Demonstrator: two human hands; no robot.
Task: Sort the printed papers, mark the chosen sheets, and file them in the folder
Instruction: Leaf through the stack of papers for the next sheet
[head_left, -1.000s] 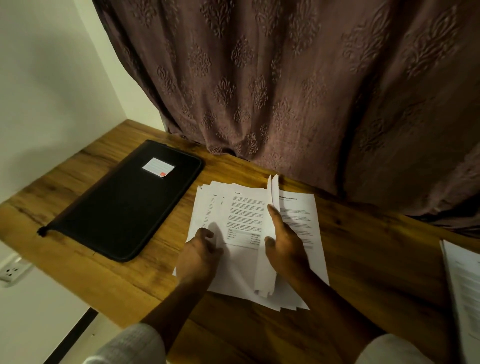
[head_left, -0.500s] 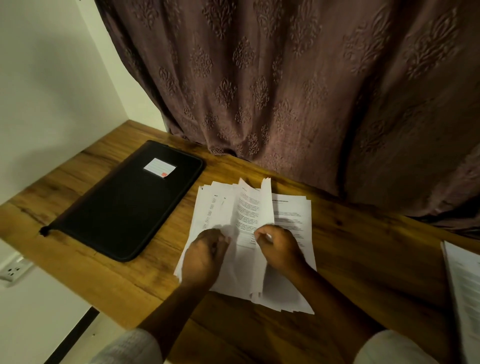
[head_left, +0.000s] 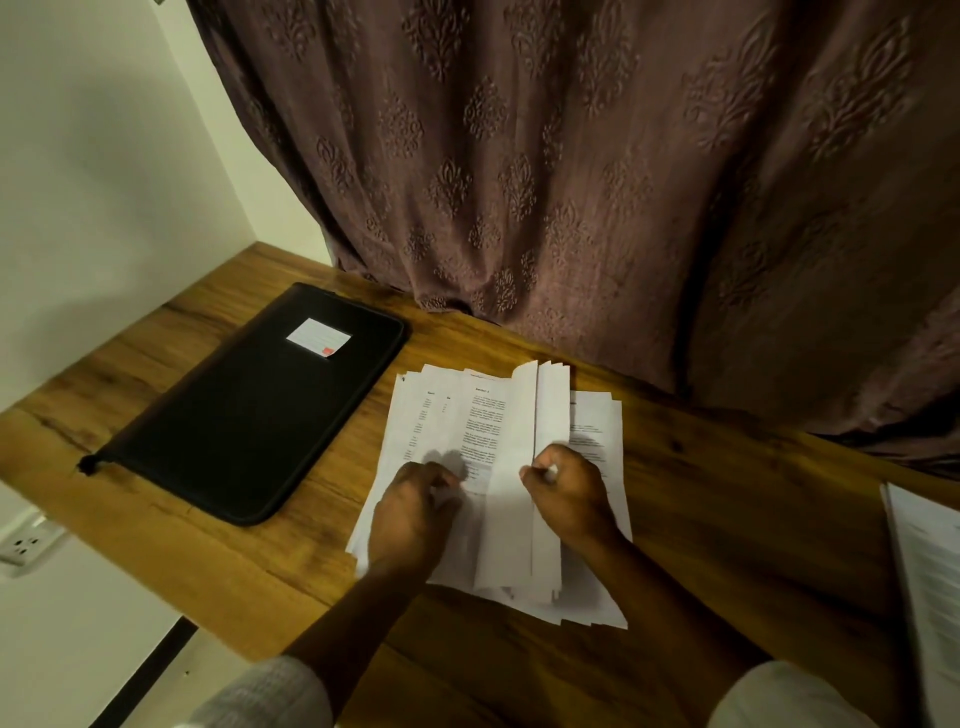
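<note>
- Papers (head_left: 441, 415): a loose white stack lies flat on the bench (head_left: 727, 519), at the middle, just right of the folder (head_left: 249, 415) and not touching it. The long axis runs from the near edge toward the curtain (head_left: 571, 182). The printed text has its head at the curtain end. The edges are fanned and uneven.
- Sheets (head_left: 550, 410): several are raised off the stack and stand nearly on edge along the same long axis, curving up at their far end.
- Right hand (head_left: 571, 493): fingers are curled and pinch the raised sheets near their mid-length. A strip of white shows between thumb and fingers.
- Left hand (head_left: 410, 514): set on the left half of the stack, knuckles up, fingers bent down onto the top page. Whether it pinches or only presses the paper cannot be told.
- Folder: black, zipped, flat on the bench. The long axis is diagonal, from near left to far right. A white label (head_left: 318, 336) with a red mark sits at the far end, and the zip pull (head_left: 85, 464) at the near-left corner.
- Second pile (head_left: 924, 571): printed pages at the right border, well apart from the stack and partly cut off.
- Bench: brown wood with a visible grain. The far side meets the curtain.
- Room: dim. The patterned brown curtain fills the back, a pale wall (head_left: 104, 156) stands at left, and a socket (head_left: 23, 545) is below bench level.
- Sleeves: light fabric on both forearms.
</note>
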